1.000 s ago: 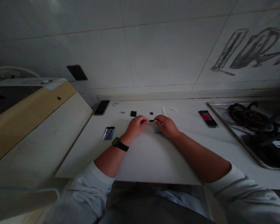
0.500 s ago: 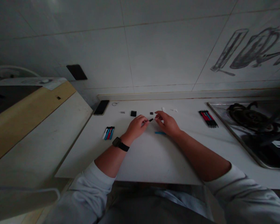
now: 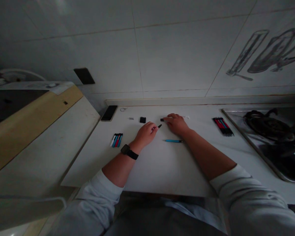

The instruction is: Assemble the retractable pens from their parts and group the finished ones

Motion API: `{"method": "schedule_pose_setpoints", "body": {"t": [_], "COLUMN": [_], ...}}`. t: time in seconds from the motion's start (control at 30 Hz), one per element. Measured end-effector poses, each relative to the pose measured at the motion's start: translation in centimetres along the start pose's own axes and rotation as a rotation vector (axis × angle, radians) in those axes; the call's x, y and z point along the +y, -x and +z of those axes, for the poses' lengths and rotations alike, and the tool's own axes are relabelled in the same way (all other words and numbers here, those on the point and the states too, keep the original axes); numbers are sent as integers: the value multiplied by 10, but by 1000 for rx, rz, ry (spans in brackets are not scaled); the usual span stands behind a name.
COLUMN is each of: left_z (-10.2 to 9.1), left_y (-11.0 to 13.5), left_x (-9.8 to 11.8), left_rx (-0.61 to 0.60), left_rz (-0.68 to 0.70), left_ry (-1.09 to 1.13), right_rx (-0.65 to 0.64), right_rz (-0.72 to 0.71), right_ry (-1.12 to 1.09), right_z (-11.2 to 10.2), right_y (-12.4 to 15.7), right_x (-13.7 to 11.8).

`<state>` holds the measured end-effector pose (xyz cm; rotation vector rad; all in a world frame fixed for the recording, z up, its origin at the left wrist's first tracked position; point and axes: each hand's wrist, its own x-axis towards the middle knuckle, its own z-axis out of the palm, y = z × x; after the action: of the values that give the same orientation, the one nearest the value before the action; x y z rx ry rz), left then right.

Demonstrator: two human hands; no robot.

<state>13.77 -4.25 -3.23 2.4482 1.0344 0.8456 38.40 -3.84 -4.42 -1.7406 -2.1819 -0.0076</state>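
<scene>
My left hand (image 3: 147,132), with a black watch on the wrist, pinches a small black pen part (image 3: 159,126) just above the white counter (image 3: 162,164). My right hand (image 3: 176,123) lies farther back on the counter, fingertips curled at a small black piece (image 3: 162,120) by a white tube. A thin blue pen refill (image 3: 173,141) lies on the counter just in front of my right hand, untouched.
A cluster of blue, red and white pens (image 3: 116,140) lies at the left, several black caps (image 3: 143,120) and tiny springs (image 3: 130,118) behind it. A phone (image 3: 109,113) sits at the back left. Red and black pens (image 3: 223,126) lie beside a gas hob (image 3: 270,131) on the right.
My hands have come apart: the right hand let go of the black part and moved back to the small black piece, uncovering the blue refill. The left hand kept the part.
</scene>
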Motion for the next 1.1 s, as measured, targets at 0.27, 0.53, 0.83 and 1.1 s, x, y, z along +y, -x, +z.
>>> {"method": "schedule_pose_setpoints", "body": {"t": [0.27,0.53,0.83,1.1], "left_z": [0,0,0,0], "left_y": [0,0,1,2], "left_x": [-2,-2,-2,-3], "left_rx": [-3,-16,-13,-9], "left_rz": [1,-9,1,-3], "left_ry": [6,4,-1,-2], "right_rx": [48,73,49,67], "right_rz": [-12,-6,20,81], "right_ry": [32,27,36,33], "right_z": [1,2,-3,-6], "right_y": [2,3,1,8], "right_x": [3,1,2,8]}}
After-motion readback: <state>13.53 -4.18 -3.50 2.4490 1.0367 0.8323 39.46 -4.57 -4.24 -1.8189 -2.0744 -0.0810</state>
